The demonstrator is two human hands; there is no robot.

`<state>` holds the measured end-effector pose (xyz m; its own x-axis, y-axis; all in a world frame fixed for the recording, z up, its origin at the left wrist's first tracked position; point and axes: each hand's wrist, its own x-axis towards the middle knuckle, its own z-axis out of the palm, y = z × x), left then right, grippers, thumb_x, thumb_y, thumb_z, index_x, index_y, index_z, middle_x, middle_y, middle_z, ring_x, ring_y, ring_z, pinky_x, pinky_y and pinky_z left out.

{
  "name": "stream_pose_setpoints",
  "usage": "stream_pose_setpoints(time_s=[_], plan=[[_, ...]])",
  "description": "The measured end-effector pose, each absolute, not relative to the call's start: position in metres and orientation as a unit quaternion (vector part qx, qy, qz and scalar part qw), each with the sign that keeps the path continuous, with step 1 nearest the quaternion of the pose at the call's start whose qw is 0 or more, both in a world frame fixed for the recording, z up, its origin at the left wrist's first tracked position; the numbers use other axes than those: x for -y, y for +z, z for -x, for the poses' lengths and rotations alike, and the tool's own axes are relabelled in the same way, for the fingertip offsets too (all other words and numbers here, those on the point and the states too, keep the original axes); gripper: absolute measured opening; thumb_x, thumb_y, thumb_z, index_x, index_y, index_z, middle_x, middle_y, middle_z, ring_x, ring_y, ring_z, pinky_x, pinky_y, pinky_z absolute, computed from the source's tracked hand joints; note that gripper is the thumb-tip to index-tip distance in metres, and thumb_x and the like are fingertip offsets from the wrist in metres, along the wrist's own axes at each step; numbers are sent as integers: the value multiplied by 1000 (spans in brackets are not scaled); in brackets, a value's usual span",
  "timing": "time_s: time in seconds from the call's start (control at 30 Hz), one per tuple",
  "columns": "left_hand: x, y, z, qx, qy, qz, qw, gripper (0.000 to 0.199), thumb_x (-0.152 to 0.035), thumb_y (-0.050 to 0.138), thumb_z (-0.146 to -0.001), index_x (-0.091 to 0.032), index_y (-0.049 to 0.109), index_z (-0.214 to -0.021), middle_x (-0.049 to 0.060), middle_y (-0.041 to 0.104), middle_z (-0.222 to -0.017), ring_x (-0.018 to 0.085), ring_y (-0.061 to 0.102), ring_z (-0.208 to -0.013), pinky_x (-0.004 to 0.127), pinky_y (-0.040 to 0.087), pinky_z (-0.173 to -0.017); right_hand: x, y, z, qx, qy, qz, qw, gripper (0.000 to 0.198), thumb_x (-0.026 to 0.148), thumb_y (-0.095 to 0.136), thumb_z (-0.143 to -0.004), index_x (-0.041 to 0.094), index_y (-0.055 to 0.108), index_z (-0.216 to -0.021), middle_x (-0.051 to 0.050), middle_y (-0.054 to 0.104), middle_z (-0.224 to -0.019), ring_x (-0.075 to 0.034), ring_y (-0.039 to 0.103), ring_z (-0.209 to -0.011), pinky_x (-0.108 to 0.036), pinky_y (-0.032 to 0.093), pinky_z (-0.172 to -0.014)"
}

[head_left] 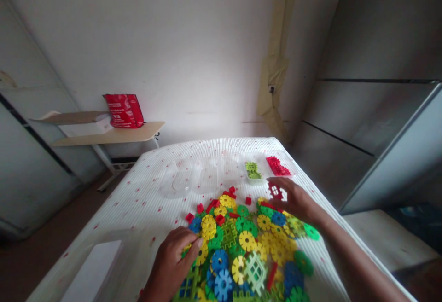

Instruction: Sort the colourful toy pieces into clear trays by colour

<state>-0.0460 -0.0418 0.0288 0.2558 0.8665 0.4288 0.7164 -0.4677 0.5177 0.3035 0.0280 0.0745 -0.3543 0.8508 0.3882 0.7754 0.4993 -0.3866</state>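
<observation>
A pile of plastic interlocking pieces (247, 241) in yellow, green, blue and red spreads over the near part of the table. In my right hand (297, 200), a red square window-shaped piece (275, 191) is pinched between thumb and fingers, just above the pile's far right side. My left hand (174, 258) rests at the pile's left edge, thumb and fingers drawn together beside yellow discs (208, 227). What those fingers hold, if anything, is hidden. Past the pile, a clear box holds light green pieces (253, 170), and one to its right holds red pieces (278, 166).
More clear plastic boxes (177, 178) continue the row leftward on the white spotted tablecloth (145, 191). A clear container with a white strip (92, 270) lies at near left. Behind, a side table (148, 131) carries a red bag (124, 111). Grey cabinets (366, 108) flank the right.
</observation>
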Motion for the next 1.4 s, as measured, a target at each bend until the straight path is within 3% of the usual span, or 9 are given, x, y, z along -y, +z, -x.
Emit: stream_pose_setpoints(time_s=[0.13,0.27,0.43,0.57,0.83,1.03,1.23,1.4], plan=[[40,26,48,-504,346,-784,106,28,-31,48,-85,-20,61,-63,1,63,-64,14,60,-65,22,48,-62,-73,93,-337,791,-25,554,258,46,26,63,-70,18,58,-116,-11,63,-111,-26,59,-101,-40,47,-88],[38,26,48,-500,347,-787,101,29,-32,47,-85,-20,60,-63,0,63,-63,13,60,-62,20,47,-60,-116,109,-352,759,-40,620,195,42,18,66,-70,20,61,-112,-7,65,-106,-22,61,-95,-34,48,-85],[38,27,48,-507,359,-778,95,28,-34,49,-84,-21,60,-61,0,62,-62,13,60,-60,20,47,-58,-146,111,-345,755,-44,628,183,28,33,52,-88,19,56,-112,-6,57,-115,-19,58,-95,-38,50,-81],[38,25,49,-518,345,-776,101,31,-35,47,-84,-21,61,-61,0,62,-61,13,60,-60,20,47,-57,-152,109,-336,753,-53,628,189,30,33,52,-89,18,54,-115,-7,56,-116,-19,57,-97,-40,50,-81],[40,28,50,-536,338,-767,95,31,-33,45,-86,-20,60,-62,1,62,-64,13,60,-64,21,47,-60,-129,104,-334,762,-57,611,206,26,32,53,-86,19,60,-108,-9,61,-111,-20,58,-96,-38,48,-84],[41,31,51,-557,389,-731,68,26,-34,47,-84,-20,64,-71,2,65,-70,15,63,-68,23,50,-64,-72,88,-316,795,25,548,258,24,26,45,-83,19,67,-89,-6,70,-84,-18,64,-70,-29,49,-65],[36,24,65,-593,415,-690,32,24,-38,50,-82,-20,66,-77,3,69,-77,16,65,-74,24,51,-68,-44,77,-290,828,74,526,179,25,17,42,-81,18,67,-83,-5,71,-80,-18,65,-72,-28,48,-67],[28,12,82,-644,401,-652,21,28,-41,49,-78,-21,67,-78,3,71,-79,19,65,-77,28,51,-71,-37,67,-299,817,73,561,112,25,22,55,-75,20,66,-97,-6,70,-91,-19,65,-78,-29,49,-69]])
